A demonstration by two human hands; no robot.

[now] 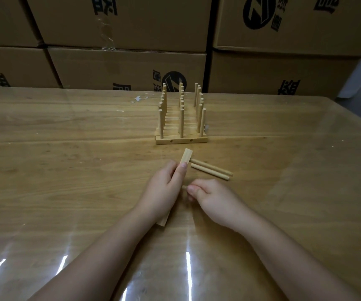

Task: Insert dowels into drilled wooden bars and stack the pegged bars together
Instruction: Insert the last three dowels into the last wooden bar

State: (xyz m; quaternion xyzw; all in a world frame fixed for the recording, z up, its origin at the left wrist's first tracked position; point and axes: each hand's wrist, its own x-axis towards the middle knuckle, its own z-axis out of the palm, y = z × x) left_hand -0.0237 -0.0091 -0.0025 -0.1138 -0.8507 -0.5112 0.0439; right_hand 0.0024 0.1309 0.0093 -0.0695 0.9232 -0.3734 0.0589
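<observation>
wooden bar [187, 156], smooth round dowels [210, 172]

Dim warm light; glare streaks on glossy table [66, 213]; wide-angle edge bending; slightly soft

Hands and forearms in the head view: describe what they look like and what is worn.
The left hand and right hand are bare: no gloves or rings visible. The left forearm and right forearm are uncovered down to the frame's edge, with no sleeve, watch or band in view.

Left hand [161, 189], right hand [215, 197]; forearms [110, 246] bare
</observation>
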